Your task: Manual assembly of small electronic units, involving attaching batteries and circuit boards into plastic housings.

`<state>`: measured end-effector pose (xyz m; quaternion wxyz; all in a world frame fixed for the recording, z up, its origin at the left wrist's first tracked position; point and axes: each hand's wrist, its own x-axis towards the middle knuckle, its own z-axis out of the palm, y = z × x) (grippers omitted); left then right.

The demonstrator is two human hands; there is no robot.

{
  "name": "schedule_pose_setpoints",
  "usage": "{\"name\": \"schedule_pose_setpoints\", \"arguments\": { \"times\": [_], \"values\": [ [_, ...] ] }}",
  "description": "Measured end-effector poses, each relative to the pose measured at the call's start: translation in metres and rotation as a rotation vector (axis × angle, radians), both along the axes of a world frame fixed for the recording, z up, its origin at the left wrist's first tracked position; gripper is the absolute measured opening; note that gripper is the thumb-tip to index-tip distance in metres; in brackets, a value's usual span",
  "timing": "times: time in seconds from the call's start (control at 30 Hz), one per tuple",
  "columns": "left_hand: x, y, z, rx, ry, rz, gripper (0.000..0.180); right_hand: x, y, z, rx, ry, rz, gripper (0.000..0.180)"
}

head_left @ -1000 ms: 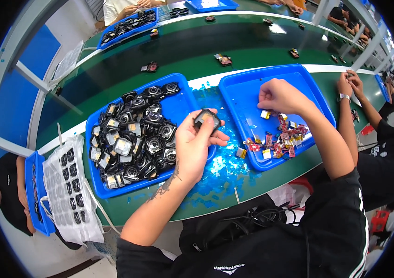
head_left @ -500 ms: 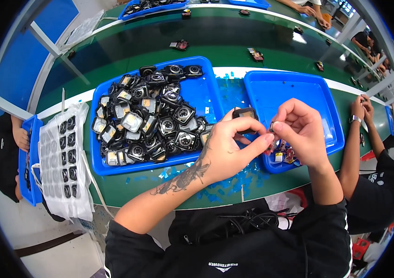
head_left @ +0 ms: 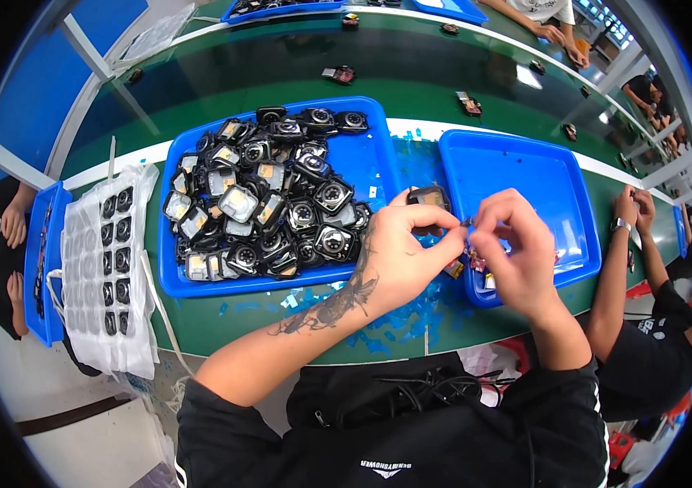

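Note:
Between the two trays, my left hand is closed around a dark, square-cornered smartwatch case, which shows above its fingers. My right hand is closed in a pinch, its fingertips meeting those of the left. Whatever lies between these fingertips is too small and covered to make out. Beneath the right hand, small red circuit pieces show at the near left corner of the right blue tray. To the left, a heap of watch cases fills most of another blue tray.
Blue film scraps litter the green bench around the trays. Beyond runs a green belt carrying small electronic modules. A white moulded sheet with watch parts stands at the left. Other people's arms are close by on the right.
My right fingers have curled in more tightly, and both hands stay together at the same spot. The view has shifted slightly. Modules on the belt appear farther right.

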<state>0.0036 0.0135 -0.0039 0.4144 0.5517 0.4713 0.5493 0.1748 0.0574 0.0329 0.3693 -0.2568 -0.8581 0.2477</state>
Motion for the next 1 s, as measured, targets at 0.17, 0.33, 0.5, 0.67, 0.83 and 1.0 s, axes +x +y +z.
{"name": "schedule_pose_setpoints", "arguments": {
  "times": [0.17,0.33,0.5,0.67,0.83,1.0],
  "values": [
    [0.0,-0.001,0.006,-0.004,0.058,0.002,0.008,0.008,0.015,-0.006,-0.542,0.244,-0.072,0.008],
    [-0.002,-0.001,0.003,0.029,0.082,-0.043,0.009,0.0,0.013,0.007,-0.488,0.207,-0.041,0.009],
    [0.003,-0.001,0.004,0.04,0.072,-0.013,0.01,0.009,0.018,0.005,-0.534,0.087,0.04,0.008],
    [0.001,-0.001,0.004,0.007,0.125,-0.005,0.013,0.003,0.017,0.004,-0.262,-0.046,-0.009,0.01],
    [0.003,0.0,0.002,-0.167,-0.054,-0.045,0.014,-0.003,0.013,-0.004,0.321,-0.114,-0.038,0.017],
    [0.004,-0.001,0.002,-0.153,-0.112,-0.047,0.013,0.001,0.013,-0.006,0.227,-0.058,-0.029,0.019]
  ]
}}
